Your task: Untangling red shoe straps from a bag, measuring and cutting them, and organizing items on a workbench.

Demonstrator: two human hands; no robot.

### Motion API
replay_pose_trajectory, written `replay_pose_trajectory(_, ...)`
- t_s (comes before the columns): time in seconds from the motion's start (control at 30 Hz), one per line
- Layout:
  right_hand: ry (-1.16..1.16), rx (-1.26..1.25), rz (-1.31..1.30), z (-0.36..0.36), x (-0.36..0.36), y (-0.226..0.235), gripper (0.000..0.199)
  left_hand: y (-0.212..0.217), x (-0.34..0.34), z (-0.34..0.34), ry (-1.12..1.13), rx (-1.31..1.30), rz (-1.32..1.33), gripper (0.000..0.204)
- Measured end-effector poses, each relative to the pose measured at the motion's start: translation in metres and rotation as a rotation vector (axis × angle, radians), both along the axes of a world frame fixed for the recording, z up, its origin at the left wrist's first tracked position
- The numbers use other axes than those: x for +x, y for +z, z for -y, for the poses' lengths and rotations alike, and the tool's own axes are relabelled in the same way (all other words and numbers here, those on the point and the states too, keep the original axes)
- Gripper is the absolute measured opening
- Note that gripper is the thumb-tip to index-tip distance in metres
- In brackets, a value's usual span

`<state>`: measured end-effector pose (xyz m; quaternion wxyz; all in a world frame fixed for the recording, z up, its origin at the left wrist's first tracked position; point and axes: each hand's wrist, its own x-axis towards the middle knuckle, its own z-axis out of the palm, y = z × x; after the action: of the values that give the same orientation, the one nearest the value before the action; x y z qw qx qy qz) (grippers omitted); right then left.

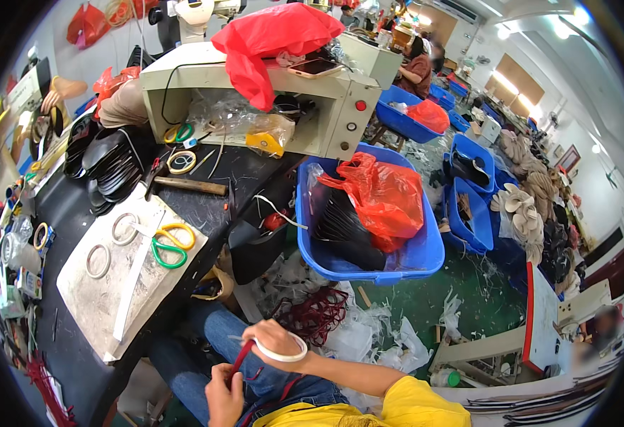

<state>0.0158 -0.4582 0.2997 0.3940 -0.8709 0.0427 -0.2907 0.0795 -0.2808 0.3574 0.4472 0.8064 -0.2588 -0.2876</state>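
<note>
Above my lap, a dark red strap (240, 356) runs between my hands. My left hand (224, 393) is closed on its lower part. My right hand (272, 340), just above and to the right, pinches its upper end. A narrow roll of white tape (302, 346) hangs around my right hand. More of the strap trails over my jeans (226, 331). To the left, a pale worn board (91, 302) lies on the black bench, with scissors (172, 245) with yellow and green handles, a white strip (132, 288) and two tape rings (98, 261) on it.
A blue tub (372, 274) with black pieces and a red bag (386, 203) stands ahead. A hammer (191, 186) lies by a cream machine housing (333, 117). Dark red straps (319, 313) and plastic scraps litter the floor. Another person (417, 71) sits far off.
</note>
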Motion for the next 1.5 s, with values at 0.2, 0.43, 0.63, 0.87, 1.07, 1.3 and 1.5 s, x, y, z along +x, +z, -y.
replay_pose_trajectory(0.2,-0.046,-0.138,-0.293,0.052,0.017,0.019,0.028,-0.011,0.053,-0.004,-0.089,-0.111,0.291,0.025)
replay_pose_trajectory(0.43,0.356,-0.063,-0.366,-0.003,-0.016,-0.051,0.029,-0.068,0.067,-0.033,0.045,0.05,0.343,0.01)
replay_pose_trajectory(0.63,-0.048,-0.32,-0.284,0.042,-0.014,-0.046,0.021,-0.067,0.1,-0.06,0.153,-0.177,-0.505,0.025)
replay_pose_trajectory(0.87,0.159,0.325,-0.257,-0.015,0.059,0.011,0.029,-0.018,0.099,-0.025,-0.019,-0.244,-0.762,0.026)
replay_pose_trajectory(1.07,0.221,0.43,-0.33,0.004,0.085,0.051,0.025,0.023,0.119,-0.102,-0.147,0.01,-0.717,0.028)
replay_pose_trajectory(1.3,-0.418,-0.545,-0.397,0.123,0.079,0.048,0.024,0.032,0.111,-0.198,-0.031,0.197,-0.415,0.026)
replay_pose_trajectory(1.5,0.099,0.175,-0.191,-0.006,0.107,0.05,0.032,0.042,0.131,-0.141,-0.223,0.091,-0.318,0.026)
